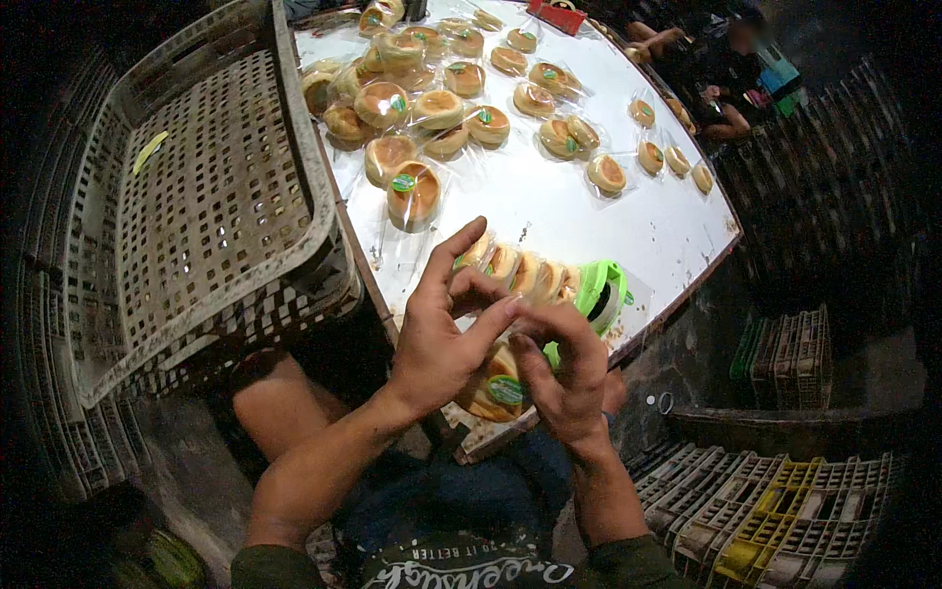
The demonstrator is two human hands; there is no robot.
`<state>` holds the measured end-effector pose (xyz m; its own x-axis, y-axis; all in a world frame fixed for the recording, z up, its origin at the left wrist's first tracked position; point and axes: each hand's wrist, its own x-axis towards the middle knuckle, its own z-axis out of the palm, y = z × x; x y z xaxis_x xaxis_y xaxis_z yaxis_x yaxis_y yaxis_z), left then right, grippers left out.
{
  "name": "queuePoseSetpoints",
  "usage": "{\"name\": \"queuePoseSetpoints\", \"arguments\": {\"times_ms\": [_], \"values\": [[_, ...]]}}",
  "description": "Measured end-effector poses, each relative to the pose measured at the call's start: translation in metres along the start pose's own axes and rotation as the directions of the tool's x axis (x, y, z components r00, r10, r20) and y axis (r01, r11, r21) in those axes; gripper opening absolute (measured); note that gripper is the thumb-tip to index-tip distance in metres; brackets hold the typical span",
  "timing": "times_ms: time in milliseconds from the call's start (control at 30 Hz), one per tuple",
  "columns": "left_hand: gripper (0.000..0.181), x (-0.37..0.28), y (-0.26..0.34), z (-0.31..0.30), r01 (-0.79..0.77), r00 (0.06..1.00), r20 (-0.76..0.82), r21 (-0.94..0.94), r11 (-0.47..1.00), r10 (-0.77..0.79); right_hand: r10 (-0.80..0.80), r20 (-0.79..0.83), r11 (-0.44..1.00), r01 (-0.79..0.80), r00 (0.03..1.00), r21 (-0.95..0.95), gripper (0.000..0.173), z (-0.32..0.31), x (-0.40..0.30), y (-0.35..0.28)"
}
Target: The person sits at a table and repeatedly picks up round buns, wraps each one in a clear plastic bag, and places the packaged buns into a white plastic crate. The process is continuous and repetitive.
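My left hand (pixel 441 335) and my right hand (pixel 563 372) meet at the near corner of the white table (pixel 500 188), pinching the top of a clear plastic bag between thumbs and fingers. Below the pinch hangs a round browned bun (pixel 489 390) with a green sticker, inside the bag. Just beyond my hands, a row of several buns (pixel 526 272) leans together on the table. At the right end of that row stands a bright green tape dispenser or similar device (pixel 603 294), partly hidden by my right hand.
Bagged buns (pixel 412 195) lie heaped at the table's far left, others (pixel 607 174) scattered to the right. A grey perforated plastic crate (pixel 213 199) stands left. Stacked crates (pixel 758 508) lie lower right. A red object (pixel 557 16) is at the far edge; another person (pixel 728 81) sits beyond.
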<state>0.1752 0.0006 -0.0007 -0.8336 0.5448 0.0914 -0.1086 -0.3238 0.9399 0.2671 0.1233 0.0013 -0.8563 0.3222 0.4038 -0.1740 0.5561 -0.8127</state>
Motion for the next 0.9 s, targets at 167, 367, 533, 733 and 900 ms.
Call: {"name": "queuePoseSetpoints", "arguments": {"times_ms": [167,367,533,733,900], "values": [[0.072,-0.021,-0.004,0.004,-0.212,0.969,-0.074,0.242,0.947,0.236,-0.091,-0.091,0.996,0.089,0.992,-0.023,0.027,0.004,-0.002,-0.004],[0.067,-0.020,0.013,0.010,-0.018,0.993,-0.116,0.126,0.992,0.032,-0.189,-0.078,0.963,0.169,0.979,-0.208,0.022,0.001,-0.010,0.002],[0.022,-0.013,0.005,-0.001,-0.392,0.886,0.158,0.756,0.524,0.436,-0.271,-0.056,0.867,0.218,0.961,-0.449,0.015,-0.005,0.007,0.016],[0.020,-0.013,-0.030,0.002,-0.153,0.966,-0.208,0.007,0.988,0.151,0.296,-0.385,0.857,-0.065,0.874,0.511,0.016,0.051,-0.007,-0.007],[0.021,-0.004,-0.040,0.000,-0.136,0.955,-0.273,-0.077,0.988,0.111,0.243,-0.537,0.968,-0.166,0.808,0.188,0.029,-0.003,-0.029,0.048]]}}
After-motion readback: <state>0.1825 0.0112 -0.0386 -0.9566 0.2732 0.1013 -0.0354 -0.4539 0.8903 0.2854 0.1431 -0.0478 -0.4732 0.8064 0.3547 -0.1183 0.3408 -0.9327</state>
